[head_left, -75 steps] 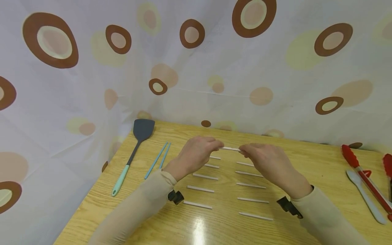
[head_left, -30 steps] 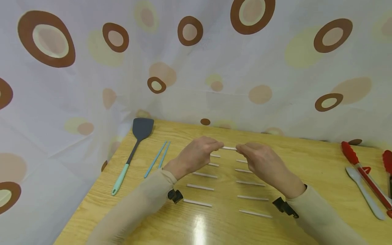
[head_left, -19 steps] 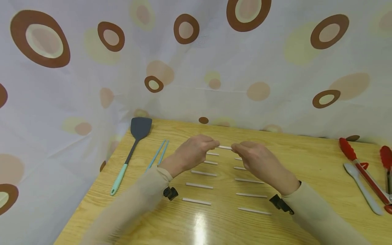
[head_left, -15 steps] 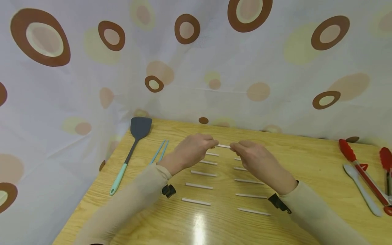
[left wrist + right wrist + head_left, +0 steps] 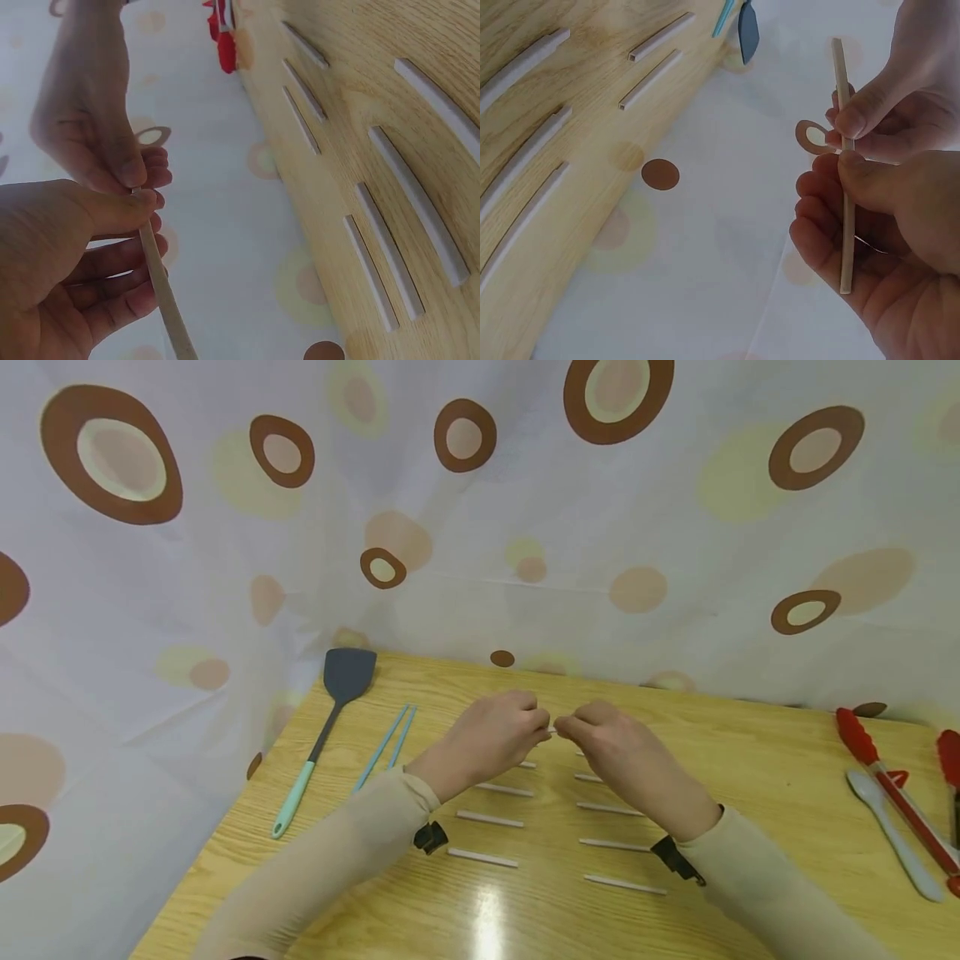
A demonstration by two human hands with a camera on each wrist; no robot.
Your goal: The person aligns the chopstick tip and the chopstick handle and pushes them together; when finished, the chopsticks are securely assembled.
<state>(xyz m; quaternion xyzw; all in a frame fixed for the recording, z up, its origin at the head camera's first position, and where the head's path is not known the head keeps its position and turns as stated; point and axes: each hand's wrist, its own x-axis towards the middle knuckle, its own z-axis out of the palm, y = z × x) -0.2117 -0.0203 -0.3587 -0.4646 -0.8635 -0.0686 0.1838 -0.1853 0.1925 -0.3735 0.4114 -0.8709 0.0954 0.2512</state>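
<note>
Both hands hold one slim pale stick (image 5: 847, 225), raised above the far part of the table. My left hand (image 5: 495, 735) pinches it between thumb and fingers. My right hand (image 5: 630, 760) pinches it right beside the left fingertips. In the right wrist view the stick reaches past both pinches, and its lower end lies across the right hand's curled fingers. The head view shows only a short bit of it between the hands. Below, similar white sticks lie in two columns, a left one (image 5: 483, 858) and a right one (image 5: 625, 884); the forearms and hands partly cover the far ones.
On the left of the wooden table (image 5: 360, 902) lie a spatula (image 5: 335, 722) and blue chopsticks (image 5: 381, 749). At the right are a pale grey spoon (image 5: 896, 839) and red-tipped tongs (image 5: 858, 739), with another red-tipped tool (image 5: 948, 756) at the frame edge. A patterned cloth (image 5: 450, 610) hangs behind.
My hands have come closer together, so less of the stick shows between them. The right hand has moved left toward the left hand. The view shifted slightly; the sticks on the table stay put.
</note>
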